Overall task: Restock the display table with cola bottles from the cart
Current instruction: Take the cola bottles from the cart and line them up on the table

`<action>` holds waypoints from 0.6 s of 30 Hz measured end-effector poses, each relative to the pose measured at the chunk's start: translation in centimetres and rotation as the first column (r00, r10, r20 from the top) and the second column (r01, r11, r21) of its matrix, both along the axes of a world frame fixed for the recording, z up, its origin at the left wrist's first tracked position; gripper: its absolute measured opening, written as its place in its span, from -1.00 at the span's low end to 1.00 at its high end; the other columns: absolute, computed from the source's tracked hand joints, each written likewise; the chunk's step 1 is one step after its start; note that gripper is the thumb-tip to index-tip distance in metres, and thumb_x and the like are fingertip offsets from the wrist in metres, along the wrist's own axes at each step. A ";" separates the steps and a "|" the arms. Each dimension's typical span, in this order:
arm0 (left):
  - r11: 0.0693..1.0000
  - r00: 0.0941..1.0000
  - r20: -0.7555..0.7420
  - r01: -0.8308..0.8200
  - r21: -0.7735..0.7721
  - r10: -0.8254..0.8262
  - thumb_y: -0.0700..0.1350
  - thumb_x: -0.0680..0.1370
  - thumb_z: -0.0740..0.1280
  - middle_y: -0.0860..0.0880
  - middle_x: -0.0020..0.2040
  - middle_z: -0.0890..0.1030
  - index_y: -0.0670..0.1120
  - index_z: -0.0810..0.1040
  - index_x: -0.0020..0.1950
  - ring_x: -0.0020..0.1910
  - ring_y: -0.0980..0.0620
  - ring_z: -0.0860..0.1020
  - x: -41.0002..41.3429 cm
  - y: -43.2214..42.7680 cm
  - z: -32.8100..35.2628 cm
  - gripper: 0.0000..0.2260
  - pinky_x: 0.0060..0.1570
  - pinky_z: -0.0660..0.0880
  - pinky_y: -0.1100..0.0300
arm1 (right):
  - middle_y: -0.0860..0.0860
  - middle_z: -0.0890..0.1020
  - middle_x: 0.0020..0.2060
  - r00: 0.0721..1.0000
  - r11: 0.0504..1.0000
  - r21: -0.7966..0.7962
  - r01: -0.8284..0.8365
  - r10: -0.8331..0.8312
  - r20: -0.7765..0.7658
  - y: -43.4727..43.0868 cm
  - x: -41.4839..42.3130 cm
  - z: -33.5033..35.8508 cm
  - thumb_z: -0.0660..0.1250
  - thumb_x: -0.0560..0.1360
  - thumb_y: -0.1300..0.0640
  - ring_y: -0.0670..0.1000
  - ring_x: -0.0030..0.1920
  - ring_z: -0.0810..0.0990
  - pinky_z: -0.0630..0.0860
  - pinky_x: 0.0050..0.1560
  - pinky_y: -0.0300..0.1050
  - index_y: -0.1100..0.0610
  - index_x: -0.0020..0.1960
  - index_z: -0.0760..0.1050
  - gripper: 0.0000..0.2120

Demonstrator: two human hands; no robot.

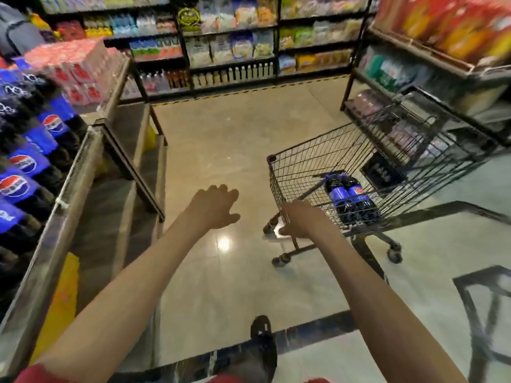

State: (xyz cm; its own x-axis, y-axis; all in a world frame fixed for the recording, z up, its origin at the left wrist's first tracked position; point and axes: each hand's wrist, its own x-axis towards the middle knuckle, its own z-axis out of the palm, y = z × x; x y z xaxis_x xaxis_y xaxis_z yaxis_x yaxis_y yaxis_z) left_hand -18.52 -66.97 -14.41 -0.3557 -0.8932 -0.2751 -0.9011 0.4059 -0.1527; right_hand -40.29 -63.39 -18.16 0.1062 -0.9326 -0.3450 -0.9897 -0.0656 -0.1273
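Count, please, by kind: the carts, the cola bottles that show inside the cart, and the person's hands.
Cart: 1
Cola bottles inside it: 2 visible
Hands: 2, left hand and right hand
Total: 5

blue-label cola bottles (349, 199); blk cart (304, 167)

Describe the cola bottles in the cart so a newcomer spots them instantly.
Find the wire cart on the floor at right. In its basket, just beyond the right hand, are a few dark cola bottles with blue labels. Unlike the rows on the display table at left, they sit alone inside wire mesh.
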 end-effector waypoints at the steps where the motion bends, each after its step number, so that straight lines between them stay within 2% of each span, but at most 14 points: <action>1: 1.000 1.000 -0.009 0.030 -0.002 -0.030 0.21 0.61 0.27 -0.08 0.31 0.47 -0.01 0.35 0.45 0.26 -0.13 0.48 -1.4 -0.6 -0.1 -0.50 0.12 0.46 0.01 | 0.12 0.48 0.34 1.000 1.000 0.002 0.021 -0.021 -0.005 -0.1 -1.1 0.0 0.39 0.52 -0.15 0.18 0.33 0.46 0.51 0.25 0.14 0.09 0.42 0.41 -0.44; 3: 0.996 0.996 -0.025 0.087 0.006 -0.086 0.20 0.61 0.26 -0.10 0.33 0.46 -0.02 0.33 0.47 0.30 -0.14 0.44 -4.0 -1.7 -0.6 -0.50 0.17 0.41 0.01 | 0.13 0.47 0.35 0.998 0.998 0.009 0.056 -0.055 -0.013 -0.3 -3.4 0.2 0.39 0.53 -0.16 0.19 0.34 0.46 0.49 0.29 0.16 0.11 0.44 0.38 -0.41; 6: 0.989 0.989 -0.020 0.146 0.025 -0.145 0.19 0.61 0.27 -0.11 0.35 0.44 -0.02 0.32 0.48 0.33 -0.14 0.41 -7.7 -3.8 -1.2 -0.49 0.22 0.38 0.00 | 0.16 0.46 0.36 0.994 0.995 0.002 0.099 -0.099 -0.039 -1.1 -6.8 0.2 0.36 0.58 -0.08 0.22 0.36 0.44 0.45 0.27 0.14 0.16 0.43 0.37 -0.48; 9: 0.983 0.983 -0.018 0.183 0.032 -0.182 0.18 0.60 0.29 -0.11 0.37 0.43 -0.02 0.33 0.48 0.35 -0.15 0.40 -11.7 -6.3 -1.8 -0.48 0.24 0.38 -0.02 | 0.19 0.42 0.40 0.989 0.990 0.018 0.137 -0.135 -0.064 -2.4 -10.4 0.4 0.37 0.57 -0.11 0.23 0.39 0.41 0.45 0.28 0.13 0.16 0.48 0.31 -0.41; 13: 0.974 0.973 -0.056 0.226 0.028 -0.224 0.17 0.59 0.31 -0.12 0.35 0.45 -0.01 0.36 0.47 0.35 -0.16 0.40 -17.3 -9.8 -2.3 -0.50 0.24 0.40 -0.06 | 0.14 0.47 0.33 0.981 0.984 0.040 0.173 -0.169 -0.094 -5.1 -15.3 0.4 0.39 0.56 -0.09 0.18 0.28 0.50 0.50 0.16 0.08 0.15 0.40 0.38 -0.48; 16: 0.964 0.963 -0.085 0.259 0.052 -0.254 0.17 0.59 0.31 -0.11 0.34 0.46 -0.01 0.36 0.47 0.35 -0.15 0.41 -21.2 -12.0 -2.8 -0.49 0.23 0.41 -0.06 | 0.12 0.49 0.30 0.977 0.978 0.058 0.199 -0.194 -0.088 -6.9 -18.5 0.1 0.39 0.55 -0.11 0.17 0.25 0.52 0.54 0.20 0.10 0.14 0.37 0.40 -0.49; 18: 0.956 0.957 -0.082 0.285 0.062 -0.280 0.18 0.58 0.31 -0.12 0.31 0.48 -0.02 0.39 0.43 0.32 -0.15 0.42 -23.6 -13.2 -3.4 -0.51 0.21 0.43 -0.06 | 0.12 0.52 0.26 0.974 0.974 0.068 0.217 -0.212 -0.076 -7.9 -20.4 -0.3 0.40 0.55 -0.09 0.15 0.19 0.55 0.56 0.15 0.07 0.14 0.35 0.41 -0.51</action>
